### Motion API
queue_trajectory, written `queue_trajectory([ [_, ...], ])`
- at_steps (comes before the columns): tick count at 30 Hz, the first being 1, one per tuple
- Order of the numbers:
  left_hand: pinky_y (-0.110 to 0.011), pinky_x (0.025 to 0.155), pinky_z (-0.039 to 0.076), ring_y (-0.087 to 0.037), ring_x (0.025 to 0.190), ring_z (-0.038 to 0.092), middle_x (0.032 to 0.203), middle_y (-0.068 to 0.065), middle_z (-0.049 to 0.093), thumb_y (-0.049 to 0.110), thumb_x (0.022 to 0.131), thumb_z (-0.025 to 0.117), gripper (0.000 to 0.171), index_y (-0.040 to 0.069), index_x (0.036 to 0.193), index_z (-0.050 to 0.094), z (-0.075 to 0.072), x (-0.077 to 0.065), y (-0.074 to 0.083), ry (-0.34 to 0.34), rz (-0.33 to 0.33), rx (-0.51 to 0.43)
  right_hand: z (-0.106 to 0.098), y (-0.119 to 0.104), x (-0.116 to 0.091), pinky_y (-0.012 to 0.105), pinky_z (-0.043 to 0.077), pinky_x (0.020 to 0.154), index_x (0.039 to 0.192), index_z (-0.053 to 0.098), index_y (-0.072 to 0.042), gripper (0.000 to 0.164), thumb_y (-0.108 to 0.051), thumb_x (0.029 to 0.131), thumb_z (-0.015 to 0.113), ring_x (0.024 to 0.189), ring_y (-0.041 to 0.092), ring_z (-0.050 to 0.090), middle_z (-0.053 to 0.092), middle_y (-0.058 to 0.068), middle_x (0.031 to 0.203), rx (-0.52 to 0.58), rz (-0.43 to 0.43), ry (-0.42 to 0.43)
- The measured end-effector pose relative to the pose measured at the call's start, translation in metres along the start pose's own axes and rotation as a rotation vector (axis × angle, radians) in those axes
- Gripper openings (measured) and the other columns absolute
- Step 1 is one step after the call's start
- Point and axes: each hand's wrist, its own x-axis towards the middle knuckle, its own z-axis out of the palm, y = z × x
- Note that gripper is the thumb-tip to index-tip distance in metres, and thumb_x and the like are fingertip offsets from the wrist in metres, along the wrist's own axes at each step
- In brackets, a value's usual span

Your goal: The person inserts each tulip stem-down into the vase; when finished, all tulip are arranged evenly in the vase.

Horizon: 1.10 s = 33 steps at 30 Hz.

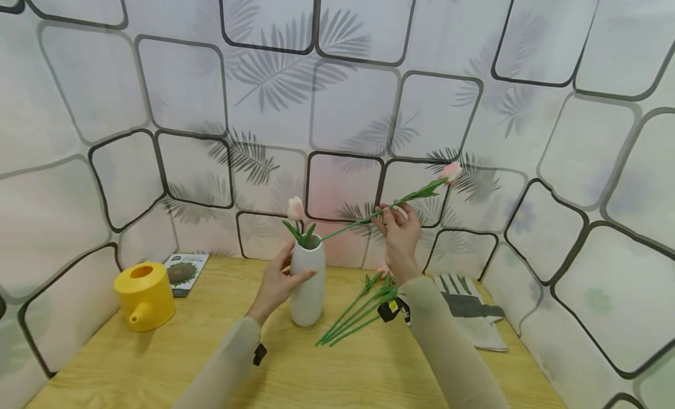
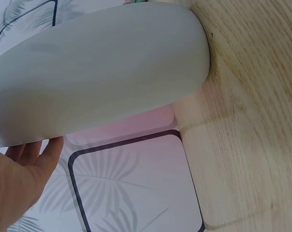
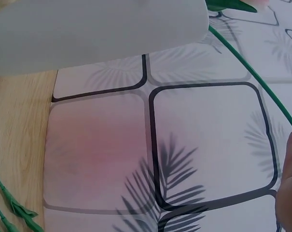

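Note:
A tall white vase (image 1: 307, 289) stands upright on the table, with one pink tulip (image 1: 296, 208) in its mouth. My left hand (image 1: 276, 282) holds the vase's upper left side, its thumb across the front; the fingers reach behind, as the left wrist view shows along the vase (image 2: 102, 72). Between thumb and fingers, my right hand (image 1: 402, 233) pinches the stem of a second tulip (image 1: 422, 192). That tulip slants, bloom up to the right and stem end at the vase's mouth. In the right wrist view its green stem (image 3: 254, 72) meets the rim.
More tulips (image 1: 350, 318) lie on the table (image 1: 295, 374) right of the vase. Behind the right forearm rest grey-and-white gloves (image 1: 471, 315). A yellow watering can (image 1: 145, 297) and a packet with a plant picture (image 1: 186, 273) are at the left. A patterned curtain (image 1: 263, 104) encloses the table.

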Motion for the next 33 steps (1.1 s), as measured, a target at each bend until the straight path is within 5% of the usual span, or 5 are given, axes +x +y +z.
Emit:
queue_trajectory([
  [10,-0.055,0.099,0.049,-0.041,0.124,0.055,0.144,-0.024,0.049,0.017,0.086,0.077,0.082,0.006,0.153,0.032,0.001,0.003,-0.005,-0.003,0.009,0.007,0.022,0.004,0.0,0.038,0.059,0.084,0.117,0.058,-0.01,0.026,-0.003,0.093,0.064,0.097,0.026,0.069,0.072,0.006,0.095,-0.032,-0.004,-0.096],
  [19,-0.056,0.099,0.049,-0.038,0.124,0.056,0.143,-0.018,0.051,0.027,0.083,0.08,0.085,0.017,0.154,0.034,0.003,0.014,-0.037,0.012,0.024,-0.001,0.038,0.011,-0.004,0.047,0.055,0.091,0.125,0.064,-0.009,0.033,-0.003,0.093,0.065,0.104,0.037,0.068,0.072,0.011,0.1,-0.1,-0.018,-0.183],
  [26,-0.054,0.097,0.05,-0.037,0.124,0.057,0.143,-0.016,0.052,0.035,0.081,0.081,0.087,0.02,0.153,0.035,0.003,0.017,-0.041,0.012,0.041,-0.006,0.05,0.024,-0.011,0.035,0.06,0.081,0.125,0.066,-0.004,0.031,-0.002,0.094,0.063,0.094,0.028,0.07,0.071,0.018,0.104,-0.148,-0.015,-0.259],
  [33,-0.054,0.097,0.05,-0.036,0.124,0.056,0.143,-0.016,0.052,0.037,0.082,0.08,0.087,0.019,0.154,0.034,0.003,0.016,-0.04,0.001,0.04,0.0,0.052,0.044,-0.016,0.036,0.06,0.081,0.12,0.068,-0.001,0.027,-0.006,0.095,0.063,0.103,0.039,0.067,0.074,0.012,0.101,-0.27,0.033,-0.31],
])
